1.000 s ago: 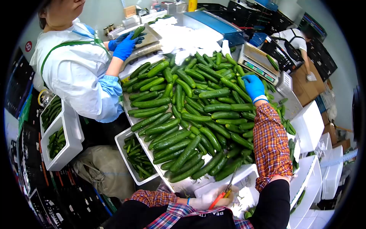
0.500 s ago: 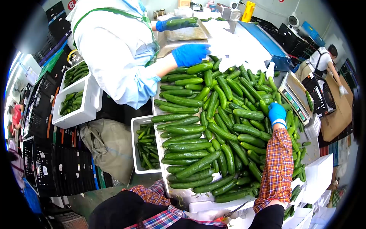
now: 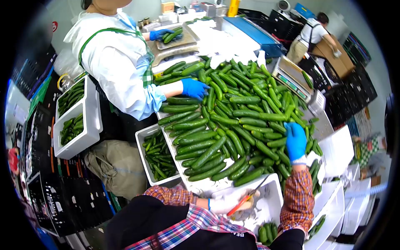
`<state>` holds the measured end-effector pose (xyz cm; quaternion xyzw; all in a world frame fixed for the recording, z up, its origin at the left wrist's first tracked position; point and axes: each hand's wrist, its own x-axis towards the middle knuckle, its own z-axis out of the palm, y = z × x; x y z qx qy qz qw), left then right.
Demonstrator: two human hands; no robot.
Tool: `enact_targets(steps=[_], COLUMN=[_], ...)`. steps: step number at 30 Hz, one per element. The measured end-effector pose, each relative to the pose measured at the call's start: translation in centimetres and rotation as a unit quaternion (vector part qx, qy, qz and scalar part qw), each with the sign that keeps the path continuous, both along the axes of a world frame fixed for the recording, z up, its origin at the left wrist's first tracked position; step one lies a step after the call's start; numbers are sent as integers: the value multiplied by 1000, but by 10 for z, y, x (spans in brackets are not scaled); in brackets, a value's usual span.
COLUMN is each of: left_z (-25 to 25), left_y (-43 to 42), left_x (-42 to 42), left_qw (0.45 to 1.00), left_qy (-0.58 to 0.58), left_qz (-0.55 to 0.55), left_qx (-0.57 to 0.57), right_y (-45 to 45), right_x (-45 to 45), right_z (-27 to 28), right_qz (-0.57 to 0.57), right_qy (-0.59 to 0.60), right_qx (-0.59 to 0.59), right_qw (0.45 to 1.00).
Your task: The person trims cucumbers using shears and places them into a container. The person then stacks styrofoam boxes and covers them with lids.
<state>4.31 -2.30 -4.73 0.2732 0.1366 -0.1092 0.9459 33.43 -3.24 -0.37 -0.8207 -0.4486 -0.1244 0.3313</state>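
Note:
A wide heap of green cucumbers (image 3: 250, 112) covers the table before me. My right hand (image 3: 295, 139), in a blue glove, is at the heap's right side with its fingers curled down among the cucumbers. What lies inside the grip is hidden. Close to my body, my left hand (image 3: 223, 203) wears a white glove and is closed round an orange-handled knife (image 3: 237, 206), its thin blade pointing up and right. Below that hand stands a white foam box (image 3: 273, 187) with a few cucumbers in its near corner.
Across the table on the left, a co-worker's blue-gloved hand (image 3: 194, 88) touches the heap; the other holds cucumbers over a metal tray (image 3: 189, 38). A scale (image 3: 291, 77) stands at the back right. White boxes of cucumbers (image 3: 158, 156) are on the left. Another person bends over a cardboard box (image 3: 333, 54).
My right hand has come nearer to me along the heap. My left hand with the knife has come into view. The co-worker's near hand has moved down onto the cucumbers. The view has shifted.

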Motion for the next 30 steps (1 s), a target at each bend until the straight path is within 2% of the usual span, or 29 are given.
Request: enact_targets(steps=[3,5,6,9,10,11,13,14,15,16,17,19,21,22,23,25,26,27,29,30], left_z=[-40,-55,-62,-49,-39,-39,-29,-53,-44,-33,-26,-44,-31,-35,-40,-37,-30,-25,-31,-31], left_y=[-8,-8,-11,-5,-1,-3,-2,-5,-4,-2,-1,-2,-2,-1,-1,2,2,2,2,2], left_x=[-3,-1,-2,-6,-7,-7,-6,-2,-5,-8,-11,-9,-13,-13,-15,-19,-21,-22,-20,-19], left_qw=[990,983,980,917,941,913,845,823,878,894,908,917,925,927,929,929,926,923,931,928], left_qy=[-111,-133,-133,-201,-174,-182,-156,-185,-132,-129,-123,-128,-101,-103,-104,-103,-97,-93,-110,-108], left_qz=[22,38,41,32,2,22,13,40,-8,-21,-32,-3,-12,-10,-8,-17,-23,-28,-18,-19], left_qx=[79,120,139,344,290,365,511,536,459,429,400,377,365,362,356,356,364,373,349,356], right_y=[-86,-134,-154,-200,-211,-222,-248,-255,-257,-254,-253,-252,-244,-239,-231,-233,-230,-227,-226,-225], right_x=[-50,-98,-126,-190,-208,-223,-242,-250,-255,-263,-269,-272,-269,-266,-261,-258,-260,-263,-261,-255], right_z=[2,10,15,8,10,8,-12,-20,-23,-18,-18,-27,-28,-37,-37,-94,-101,-103,-92,-72], right_qz=[-16,-64,-84,-119,-140,-181,-209,-232,-251,-284,-283,-312,-312,-298,-272,-154,-132,-108,-120,-164], right_qy=[209,422,431,437,447,466,446,416,385,382,336,337,285,317,399,285,242,198,147,236], right_qx=[86,153,136,131,122,112,137,121,103,76,69,36,-72,-60,-107,-59,-93,-127,-111,-156], right_qw=[974,891,888,882,875,859,860,871,882,876,896,888,903,899,869,944,957,966,976,945])
